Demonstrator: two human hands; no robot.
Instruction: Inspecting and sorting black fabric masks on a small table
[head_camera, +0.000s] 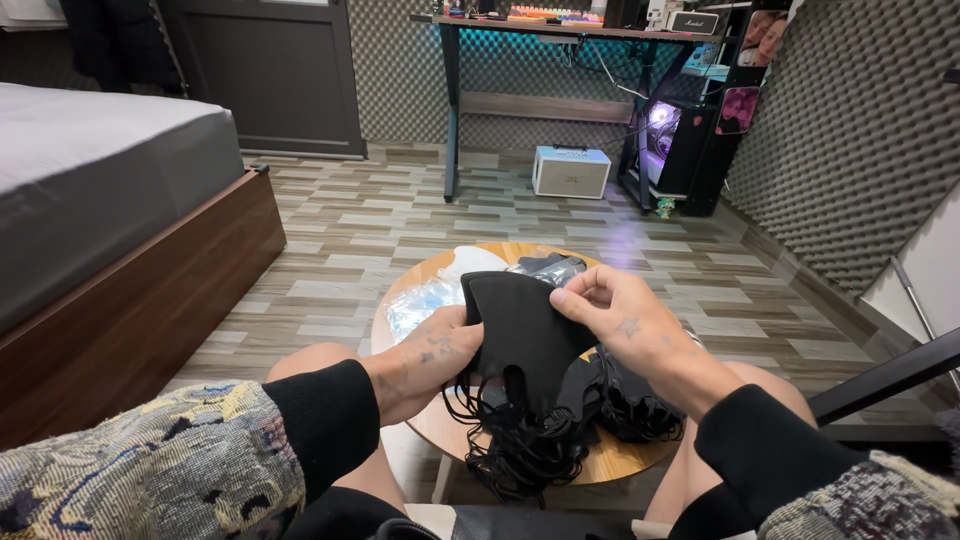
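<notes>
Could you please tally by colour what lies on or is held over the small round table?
Black: 2, the face mask held by left hand and right hand, and the pile of masks with ear loops.
White: 1, pad.
Clear: 2, plastic wrappers.
Total: 5

The black face mask (520, 325) looks like matt, smooth cloth. The round table (620, 458) is pale wood — the clear bags (425, 300) on it glossy plastic.

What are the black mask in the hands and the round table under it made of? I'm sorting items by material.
The black face mask, held by the left hand and right hand, looks like soft matte fabric: it bends without shine and trails thin cord loops. The round table appears to be light wood or wood veneer, with a smooth tan top showing faint grain.
</notes>
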